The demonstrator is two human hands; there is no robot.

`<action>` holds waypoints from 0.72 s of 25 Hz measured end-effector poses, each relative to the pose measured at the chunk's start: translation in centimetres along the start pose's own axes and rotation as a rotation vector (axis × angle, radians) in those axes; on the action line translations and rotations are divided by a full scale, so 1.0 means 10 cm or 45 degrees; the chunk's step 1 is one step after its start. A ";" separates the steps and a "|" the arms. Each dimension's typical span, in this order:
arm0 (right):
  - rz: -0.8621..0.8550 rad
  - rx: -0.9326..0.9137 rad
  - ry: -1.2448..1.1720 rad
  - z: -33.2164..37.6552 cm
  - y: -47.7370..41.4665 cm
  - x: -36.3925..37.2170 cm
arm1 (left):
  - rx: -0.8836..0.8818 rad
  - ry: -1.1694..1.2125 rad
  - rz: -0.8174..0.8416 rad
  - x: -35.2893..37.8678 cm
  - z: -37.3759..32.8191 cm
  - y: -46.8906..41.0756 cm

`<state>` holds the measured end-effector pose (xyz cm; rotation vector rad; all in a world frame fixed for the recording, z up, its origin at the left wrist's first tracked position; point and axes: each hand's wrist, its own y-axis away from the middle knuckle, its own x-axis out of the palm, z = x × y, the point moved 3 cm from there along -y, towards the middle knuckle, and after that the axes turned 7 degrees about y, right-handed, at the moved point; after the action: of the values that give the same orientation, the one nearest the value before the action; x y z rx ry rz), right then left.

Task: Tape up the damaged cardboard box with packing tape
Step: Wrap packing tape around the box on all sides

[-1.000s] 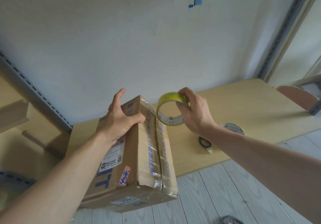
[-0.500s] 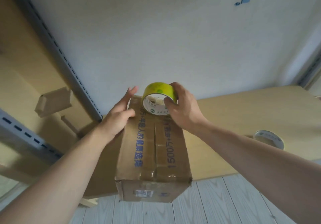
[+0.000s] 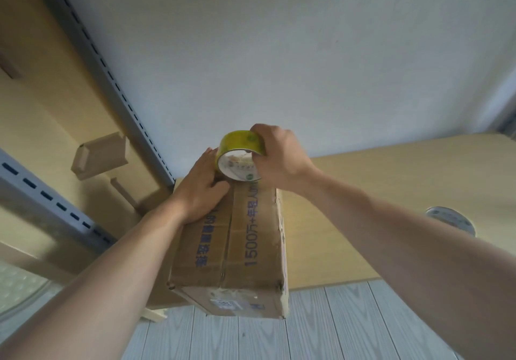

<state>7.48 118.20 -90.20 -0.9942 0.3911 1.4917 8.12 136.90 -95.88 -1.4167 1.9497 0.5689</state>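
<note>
A worn brown cardboard box (image 3: 252, 248) with blue print lies lengthwise on the wooden table (image 3: 391, 172), its near end hanging over the table's front edge. Its top seam runs away from me. My right hand (image 3: 282, 161) grips a yellow roll of packing tape (image 3: 240, 142), held upright at the far end of the box's top. My left hand (image 3: 198, 192) rests on the far left part of the top, with the fingers against the roll's side and the thumb at the seam just under the roll. Any loose tape end is hidden.
A second tape roll (image 3: 450, 219) lies flat on the table at the right. Grey slotted shelf rails (image 3: 111, 80) and a small cardboard piece (image 3: 97, 158) stand to the left. A white wall rises behind, and grey plank floor (image 3: 321, 329) lies below.
My left hand has slid from the box's far left edge onto its top, up against the roll. My right hand has set the roll closer to the far end of the seam.
</note>
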 end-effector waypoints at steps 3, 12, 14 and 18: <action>0.004 -0.048 0.331 -0.13 0.06 -0.35 | -0.116 -0.219 0.026 0.01 -0.01 0.00; 0.176 -0.167 0.829 -0.64 0.39 -0.72 | -0.106 -0.334 0.108 0.07 -0.08 0.00; 0.200 -0.179 0.814 -0.73 0.43 -0.68 | -0.110 -0.333 0.106 0.08 -0.10 0.01; 0.213 -0.176 0.817 -0.84 0.41 -0.58 | -0.118 -0.333 0.115 0.09 -0.13 0.04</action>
<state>5.96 107.41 -91.86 -1.5819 0.8515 1.3297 7.25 135.48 -95.63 -1.2437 1.8039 0.8512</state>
